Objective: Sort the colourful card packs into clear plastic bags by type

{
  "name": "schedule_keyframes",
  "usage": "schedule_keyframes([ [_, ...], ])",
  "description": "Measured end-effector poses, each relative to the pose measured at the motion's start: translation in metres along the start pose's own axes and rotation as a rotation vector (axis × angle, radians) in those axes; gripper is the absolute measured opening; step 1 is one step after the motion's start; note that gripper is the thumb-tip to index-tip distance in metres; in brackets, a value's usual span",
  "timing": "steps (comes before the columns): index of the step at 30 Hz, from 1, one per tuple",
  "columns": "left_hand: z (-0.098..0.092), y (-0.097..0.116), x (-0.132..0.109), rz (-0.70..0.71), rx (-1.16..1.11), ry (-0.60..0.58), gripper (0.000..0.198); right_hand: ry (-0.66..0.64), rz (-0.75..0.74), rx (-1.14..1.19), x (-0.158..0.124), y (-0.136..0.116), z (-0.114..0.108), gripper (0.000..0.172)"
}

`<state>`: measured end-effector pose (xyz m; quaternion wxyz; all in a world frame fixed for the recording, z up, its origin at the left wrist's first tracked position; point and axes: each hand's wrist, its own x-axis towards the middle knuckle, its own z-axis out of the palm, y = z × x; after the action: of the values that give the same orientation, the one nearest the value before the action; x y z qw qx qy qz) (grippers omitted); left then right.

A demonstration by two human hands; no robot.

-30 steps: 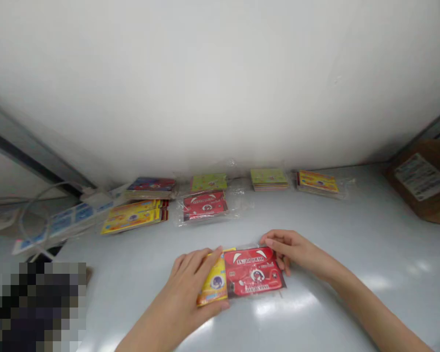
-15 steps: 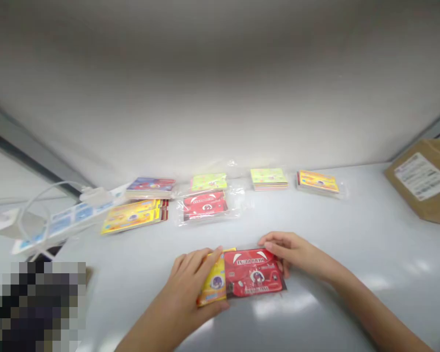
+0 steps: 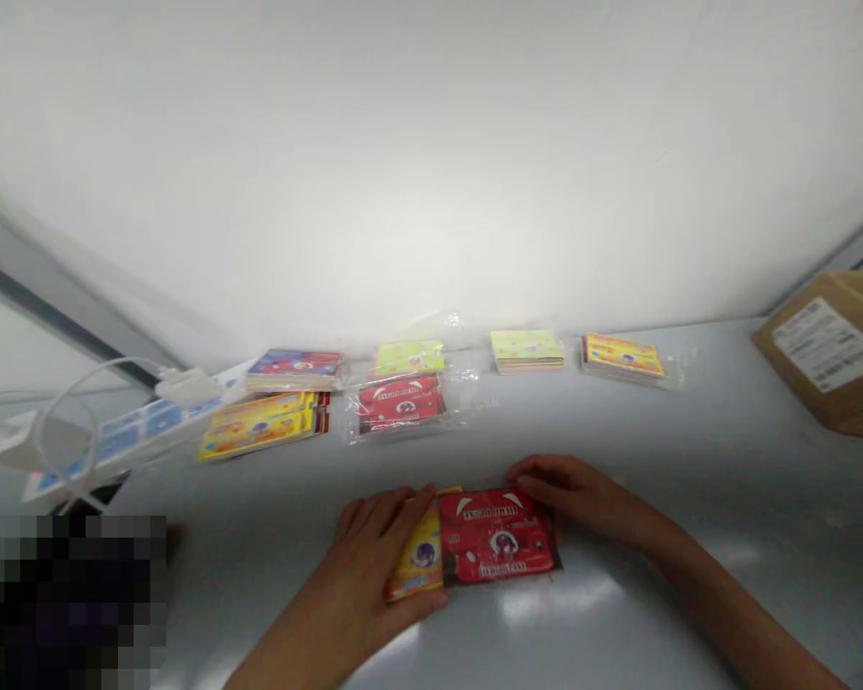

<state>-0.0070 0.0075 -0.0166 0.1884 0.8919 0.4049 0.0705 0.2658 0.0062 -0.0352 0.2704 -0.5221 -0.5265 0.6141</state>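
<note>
A red card pack (image 3: 500, 537) lies flat at 6 o'clock on a white table (image 3: 690, 450), long axis crosswise, its upside-down print unreadable. A yellow card pack (image 3: 423, 556) beside its left end is held in a narrow grip by the left hand (image 3: 356, 565); the far edge is gripped by the right hand (image 3: 575, 489). Wrapped card stacks (image 3: 401, 404) are ranged at 12 o'clock, a cardboard box (image 3: 827, 350) at 2 o'clock.

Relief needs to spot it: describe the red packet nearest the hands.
At the front of the white table, the red packet lies between the left hand and right hand, a yellow packet against its left side. The other red packet sits farther back in clear plastic.
</note>
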Motion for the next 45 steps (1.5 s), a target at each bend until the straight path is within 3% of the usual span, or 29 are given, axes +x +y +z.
schedule_keyframes([
  [10,0.000,-0.001,0.000,-0.005,0.002,-0.008,0.072,-0.022,0.019,0.105,-0.002,-0.004,0.000,0.042],
  [18,-0.004,0.002,-0.001,-0.003,-0.023,-0.022,0.070,-0.275,-0.061,0.253,-0.008,-0.011,0.000,0.040],
  [25,-0.004,0.002,0.000,-0.002,-0.012,-0.012,0.071,-0.096,-0.028,0.140,-0.004,0.000,-0.011,0.039],
  [31,-0.004,0.003,0.000,-0.007,-0.002,-0.005,0.070,-0.100,-0.001,0.220,-0.003,-0.002,-0.009,0.035],
  [40,0.000,0.000,-0.001,0.003,0.003,0.012,0.072,0.042,0.007,0.293,0.002,-0.003,0.003,0.034],
  [45,-0.001,0.001,0.000,0.001,0.007,0.011,0.072,0.059,0.018,0.320,0.003,-0.004,0.005,0.033],
])
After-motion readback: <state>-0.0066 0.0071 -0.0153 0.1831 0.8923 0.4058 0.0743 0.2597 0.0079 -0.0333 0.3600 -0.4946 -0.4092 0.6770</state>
